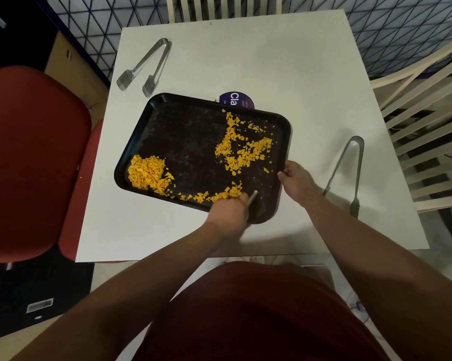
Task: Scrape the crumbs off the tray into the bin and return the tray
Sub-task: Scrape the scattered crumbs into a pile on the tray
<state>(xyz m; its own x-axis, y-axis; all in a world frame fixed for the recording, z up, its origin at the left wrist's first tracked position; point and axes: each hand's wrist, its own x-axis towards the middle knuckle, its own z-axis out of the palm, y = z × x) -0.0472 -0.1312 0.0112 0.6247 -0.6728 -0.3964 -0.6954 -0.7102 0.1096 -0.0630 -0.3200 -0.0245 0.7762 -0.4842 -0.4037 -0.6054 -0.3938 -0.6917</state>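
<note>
A black tray (185, 142) lies at an angle on the white table (284, 74). Yellow crumbs (148, 174) are heaped in its near-left corner, more are scattered at the right (241, 149), and a thin line runs along the near rim. My left hand (228, 211) grips a slim metal utensil (252, 198) over the near rim, its tip among the crumbs; what kind of utensil is unclear. My right hand (296, 179) grips the tray's right rim. No bin is in view.
One pair of metal tongs (145, 65) lies at the table's far left, another (349, 173) at the right. A purple round sticker (236, 100) peeks out behind the tray. A red chair (34, 157) stands left, cream wooden chairs (428, 126) right and behind.
</note>
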